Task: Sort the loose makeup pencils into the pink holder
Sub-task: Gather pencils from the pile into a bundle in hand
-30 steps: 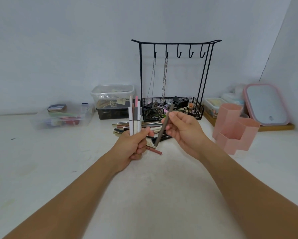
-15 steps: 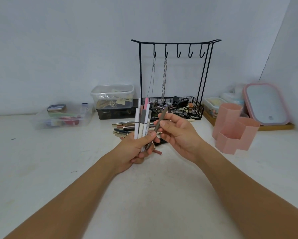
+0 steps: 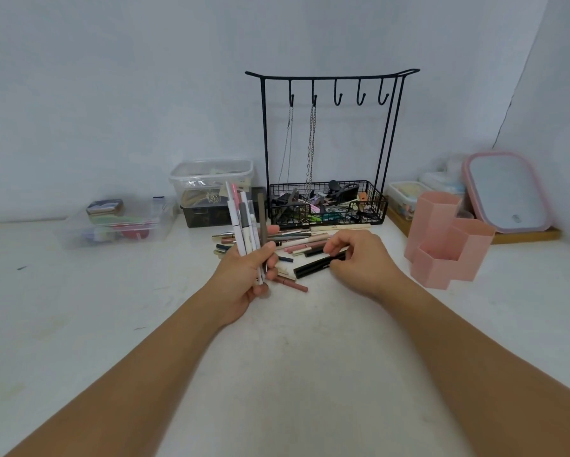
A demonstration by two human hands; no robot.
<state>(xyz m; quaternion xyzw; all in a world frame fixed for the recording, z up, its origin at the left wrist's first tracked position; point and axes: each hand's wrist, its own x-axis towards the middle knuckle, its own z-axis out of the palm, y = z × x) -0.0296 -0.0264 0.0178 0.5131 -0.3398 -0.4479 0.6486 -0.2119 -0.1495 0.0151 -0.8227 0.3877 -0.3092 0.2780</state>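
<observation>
My left hand point(image 3: 244, 275) grips a bundle of several makeup pencils point(image 3: 244, 222), held upright above the table; it holds white, grey, pink and brown ones. A pile of loose pencils point(image 3: 293, 242) lies on the white table behind both hands. My right hand point(image 3: 359, 258) reaches down into the pile, and its fingertips pinch a black pencil point(image 3: 313, 267) lying at the pile's near edge. The pink holder point(image 3: 448, 239), with three open hexagonal compartments, stands to the right of my right hand.
A black wire jewellery stand point(image 3: 326, 202) with hanging chains and a filled basket stands behind the pile. Clear plastic boxes point(image 3: 211, 179) sit at the back left. A pink-framed mirror point(image 3: 507, 192) leans behind the holder. One pink pencil point(image 3: 293, 285) lies apart, nearest me.
My right hand passed the brown pencil into the left hand's bundle, then dropped to the pile and took hold of a black pencil. The left hand moved slightly left.
</observation>
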